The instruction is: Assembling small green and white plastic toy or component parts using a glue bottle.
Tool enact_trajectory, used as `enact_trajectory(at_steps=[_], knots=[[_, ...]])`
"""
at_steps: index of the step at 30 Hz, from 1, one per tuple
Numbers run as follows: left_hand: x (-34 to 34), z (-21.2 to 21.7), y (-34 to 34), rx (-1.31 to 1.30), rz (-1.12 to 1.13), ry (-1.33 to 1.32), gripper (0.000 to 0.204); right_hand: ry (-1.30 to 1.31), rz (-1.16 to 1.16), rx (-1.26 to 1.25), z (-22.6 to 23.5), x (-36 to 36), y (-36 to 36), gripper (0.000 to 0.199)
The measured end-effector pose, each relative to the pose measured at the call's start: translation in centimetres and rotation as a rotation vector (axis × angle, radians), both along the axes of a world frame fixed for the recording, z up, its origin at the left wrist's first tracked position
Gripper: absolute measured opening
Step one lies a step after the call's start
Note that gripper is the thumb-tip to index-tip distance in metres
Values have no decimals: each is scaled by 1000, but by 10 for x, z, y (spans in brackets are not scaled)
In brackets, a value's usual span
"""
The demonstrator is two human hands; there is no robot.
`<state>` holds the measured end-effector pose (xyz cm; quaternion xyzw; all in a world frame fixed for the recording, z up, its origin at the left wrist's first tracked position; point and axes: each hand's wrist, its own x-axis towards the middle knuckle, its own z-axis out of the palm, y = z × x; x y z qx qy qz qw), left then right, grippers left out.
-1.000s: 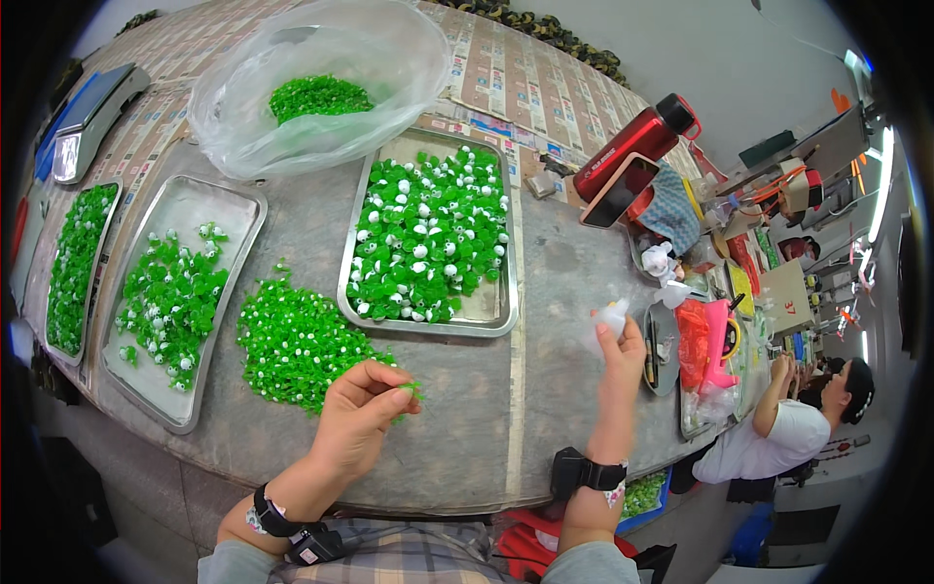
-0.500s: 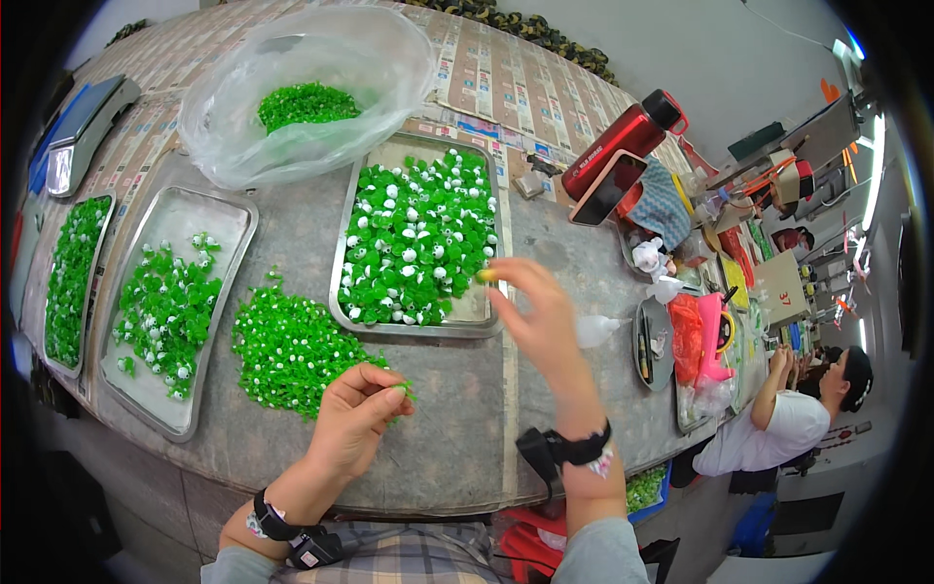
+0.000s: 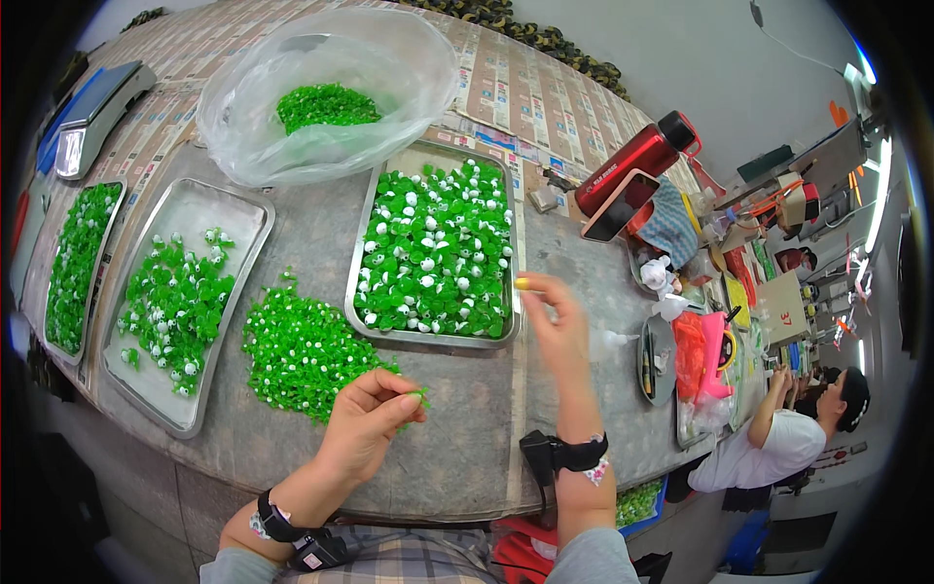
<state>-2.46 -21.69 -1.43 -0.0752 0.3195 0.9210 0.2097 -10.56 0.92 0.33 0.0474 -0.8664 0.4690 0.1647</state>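
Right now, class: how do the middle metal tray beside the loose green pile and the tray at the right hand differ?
The middle tray is half bare, its green pieces sparse; the right-hand tray is packed with green and white pieces. The middle tray looks longer. Both are shiny rectangular metal trays.

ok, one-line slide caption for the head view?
Left hand pinches a green piece by the loose pile; right hand hovers beside the middle tray.

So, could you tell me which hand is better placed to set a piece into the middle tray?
Probably the right hand: it hovers at the tray's right edge with a small yellow piece at its fingertips. The left hand is lower, by the loose green pile, pinching a green piece.
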Motion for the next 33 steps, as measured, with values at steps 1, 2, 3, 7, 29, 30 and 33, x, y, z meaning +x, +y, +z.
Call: enact_trajectory(at_steps=[1, 2, 3, 7, 29, 30, 33], knots=[[0, 1, 0, -4, -4, -4, 9, -2, 1, 3, 5, 5, 6, 12], [-1, 1, 1, -3, -3, -4, 9, -110, -29, 63, 9, 10, 11, 12], [-1, 2, 1, -35, -12, -9, 10, -219, -59, 123, 10, 13, 14, 12], [0, 0, 3, -67, -34, -16, 10, -223, -7, 189, 2, 13, 9, 13], [-1, -3, 2, -16, -94, 34, 9, -13, 75, 535, 8, 8, -10, 9], [-1, -2, 2, -17, -91, 34, 9, -50, -12, 584, 4, 4, -5, 10], [-1, -2, 3, -20, -91, 34, 9, -276, 117, 577, -2, -4, 0, 11]])
